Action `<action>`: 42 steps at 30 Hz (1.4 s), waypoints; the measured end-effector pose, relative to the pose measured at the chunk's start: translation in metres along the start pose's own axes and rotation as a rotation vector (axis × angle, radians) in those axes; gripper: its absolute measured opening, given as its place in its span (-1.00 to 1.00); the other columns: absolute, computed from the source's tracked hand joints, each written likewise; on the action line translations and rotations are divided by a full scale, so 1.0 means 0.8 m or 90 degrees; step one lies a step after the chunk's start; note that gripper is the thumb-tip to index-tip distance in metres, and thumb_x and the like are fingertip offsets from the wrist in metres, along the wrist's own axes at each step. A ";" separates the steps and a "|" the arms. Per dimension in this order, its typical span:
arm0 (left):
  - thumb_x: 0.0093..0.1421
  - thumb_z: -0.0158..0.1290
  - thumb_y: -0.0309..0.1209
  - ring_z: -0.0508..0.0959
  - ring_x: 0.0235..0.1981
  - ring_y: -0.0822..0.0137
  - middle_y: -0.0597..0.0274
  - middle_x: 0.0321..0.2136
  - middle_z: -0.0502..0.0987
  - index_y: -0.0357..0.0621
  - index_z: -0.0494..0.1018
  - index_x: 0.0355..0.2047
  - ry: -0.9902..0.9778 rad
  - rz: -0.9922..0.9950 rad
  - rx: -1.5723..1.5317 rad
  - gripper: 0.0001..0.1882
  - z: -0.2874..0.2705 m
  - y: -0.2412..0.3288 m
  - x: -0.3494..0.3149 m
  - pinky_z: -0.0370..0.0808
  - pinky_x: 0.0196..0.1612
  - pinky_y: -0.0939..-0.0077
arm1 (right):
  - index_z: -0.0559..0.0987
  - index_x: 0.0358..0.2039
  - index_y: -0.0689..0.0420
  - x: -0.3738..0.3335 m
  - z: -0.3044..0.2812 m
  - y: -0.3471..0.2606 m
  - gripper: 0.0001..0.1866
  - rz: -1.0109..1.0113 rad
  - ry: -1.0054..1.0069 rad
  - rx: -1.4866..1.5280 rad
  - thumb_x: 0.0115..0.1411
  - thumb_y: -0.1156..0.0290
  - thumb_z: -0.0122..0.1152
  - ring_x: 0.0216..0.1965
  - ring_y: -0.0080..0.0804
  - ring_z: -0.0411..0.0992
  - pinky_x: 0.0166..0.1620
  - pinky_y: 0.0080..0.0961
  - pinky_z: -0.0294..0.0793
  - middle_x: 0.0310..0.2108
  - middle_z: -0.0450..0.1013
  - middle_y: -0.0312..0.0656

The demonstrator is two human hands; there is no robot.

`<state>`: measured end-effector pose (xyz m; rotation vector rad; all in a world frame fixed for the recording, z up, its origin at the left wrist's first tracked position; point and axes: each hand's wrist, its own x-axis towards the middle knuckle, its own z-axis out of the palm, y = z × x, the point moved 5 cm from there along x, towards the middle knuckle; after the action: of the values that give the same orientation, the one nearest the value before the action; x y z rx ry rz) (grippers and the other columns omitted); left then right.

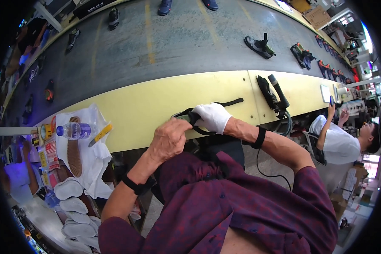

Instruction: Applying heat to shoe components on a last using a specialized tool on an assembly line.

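At the near edge of the pale yellow workbench, both my hands close round a dark shoe (184, 115) with a greenish lining. My bare left hand (172, 136) grips its near left side with the fingers curled in. On its right side, my right hand (213, 118) in a white glove has its fingers bent over the shoe. A black strap (231, 102) sticks out beyond the glove over the bench. Much of the shoe is hidden behind my hands.
At left, a water bottle (77, 131), a yellow-handled knife (100, 135) and a brown sole (74, 154) lie on white sheeting, with white insoles (73, 206) below. A black handheld tool (279, 93) lies right. Beyond runs a grey belt (173, 46) with shoes. A co-worker (340, 137) sits right.
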<state>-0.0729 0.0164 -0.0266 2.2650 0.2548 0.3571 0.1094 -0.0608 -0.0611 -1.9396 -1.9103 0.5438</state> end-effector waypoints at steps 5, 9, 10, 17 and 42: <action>0.09 0.29 -0.49 0.53 -0.08 -0.03 0.06 -0.13 0.50 -0.14 0.48 -0.04 0.077 0.161 0.098 -0.60 -0.003 -0.018 0.041 0.47 0.00 0.10 | 0.61 -0.22 0.16 0.002 -0.008 -0.009 -0.70 0.033 -0.034 -0.049 0.14 0.26 0.45 -0.25 0.10 0.65 -0.18 -0.06 0.63 -0.32 0.64 0.03; -0.02 0.33 -0.40 0.49 -0.12 -0.08 0.00 -0.16 0.45 -0.15 0.41 -0.05 0.120 0.218 0.069 -0.49 0.024 -0.048 0.048 0.46 0.00 0.09 | 0.57 -0.27 0.18 0.010 -0.010 -0.024 -0.73 0.079 -0.105 -0.064 0.14 0.27 0.39 -0.30 0.10 0.66 -0.23 -0.06 0.65 -0.35 0.63 0.03; -0.05 0.33 -0.38 0.49 -0.11 -0.08 0.00 -0.16 0.44 -0.16 0.41 -0.06 0.149 0.235 0.069 -0.47 0.026 -0.048 0.048 0.46 -0.01 0.08 | 0.56 -0.26 0.18 0.009 -0.009 -0.025 -0.74 0.080 -0.105 -0.074 0.14 0.29 0.37 -0.30 0.09 0.66 -0.23 -0.06 0.65 -0.35 0.63 0.03; -0.11 0.32 -0.37 0.48 -0.10 -0.09 -0.01 -0.15 0.40 -0.16 0.35 -0.19 0.170 0.172 0.023 -0.51 0.040 -0.067 0.052 0.48 0.02 0.04 | 0.48 -0.18 0.21 0.016 0.011 -0.031 -0.70 0.048 -0.098 -0.178 0.18 0.33 0.32 -0.33 0.04 0.68 -0.30 -0.08 0.63 -0.38 0.62 0.01; 0.24 0.30 -0.39 0.56 0.00 -0.05 0.00 -0.02 0.52 -0.12 0.37 0.13 0.086 0.169 0.085 -0.50 0.032 -0.073 0.043 0.50 0.09 0.12 | 0.58 0.07 0.07 -0.061 0.008 -0.023 -0.58 0.021 0.112 0.166 0.20 0.38 0.46 -0.14 0.10 0.59 -0.09 -0.16 0.60 -0.18 0.58 0.00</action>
<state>-0.0359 0.0468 -0.0815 2.4142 0.0459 0.6499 0.0899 -0.1097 -0.0564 -1.7900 -1.6154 0.5797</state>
